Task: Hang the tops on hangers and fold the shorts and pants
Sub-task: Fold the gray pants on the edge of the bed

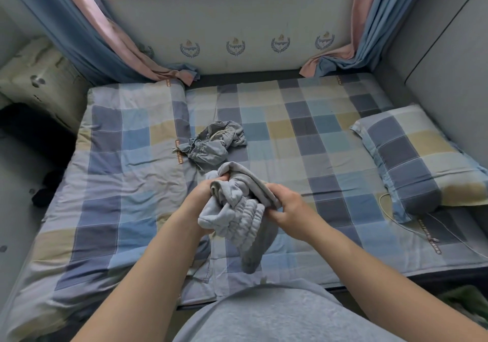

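Observation:
A bunched light-grey garment with a gathered elastic waistband point(239, 218) hangs above the checked bed, held between both hands. My left hand point(204, 196) grips its upper left folds, fingers curled into the cloth. My right hand point(286, 205) grips the right side, thumb on top. A loose end of the grey garment droops toward the bed's front edge. Farther back on the bed, a second crumpled blue-grey pair of shorts with an elastic waist point(216, 143) lies untouched.
The checked bedsheet point(303, 135) covers the mattress. A matching folded quilt point(126, 156) lies on the left and a pillow point(417, 156) on the right. A thin white cable point(401, 225) trails near the pillow. Curtains point(111, 40) hang at both back corners.

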The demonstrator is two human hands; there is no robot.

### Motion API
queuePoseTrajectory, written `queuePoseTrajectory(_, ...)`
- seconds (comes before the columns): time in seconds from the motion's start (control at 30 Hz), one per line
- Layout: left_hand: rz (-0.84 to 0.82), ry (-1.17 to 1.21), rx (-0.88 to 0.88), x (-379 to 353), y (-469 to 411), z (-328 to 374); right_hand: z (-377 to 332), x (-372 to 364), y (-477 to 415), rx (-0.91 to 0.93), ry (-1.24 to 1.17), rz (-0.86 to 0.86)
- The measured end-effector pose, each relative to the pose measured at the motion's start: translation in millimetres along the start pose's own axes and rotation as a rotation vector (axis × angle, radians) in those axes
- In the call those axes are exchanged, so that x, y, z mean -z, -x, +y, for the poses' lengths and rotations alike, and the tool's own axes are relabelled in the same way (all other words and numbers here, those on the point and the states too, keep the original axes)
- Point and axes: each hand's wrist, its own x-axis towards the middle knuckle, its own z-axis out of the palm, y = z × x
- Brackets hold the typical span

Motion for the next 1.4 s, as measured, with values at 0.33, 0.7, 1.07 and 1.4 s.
queuePoseTrajectory(0.33, -0.376, 0.558, -0.055, 15, -9, -26, -3, 8, -4, -0.230, -0.390, 0.196)
queuePoseTrajectory(0.7, -0.059, -0.053, -0.382, -13, -15, -49, -2, 33, -17, -0.402, -0.743, 0.321)
queuePoseTrajectory(1.07, 0.028, -0.090, -0.539, -17, -3, -8, 7, 20, -4, -0.189, -0.293, 0.062)
queuePoseTrajectory(1.4, 0.055, -0.113, -0.587, -12, 3, 0, 0, -23, -21, -0.080, -0.033, 0.032)
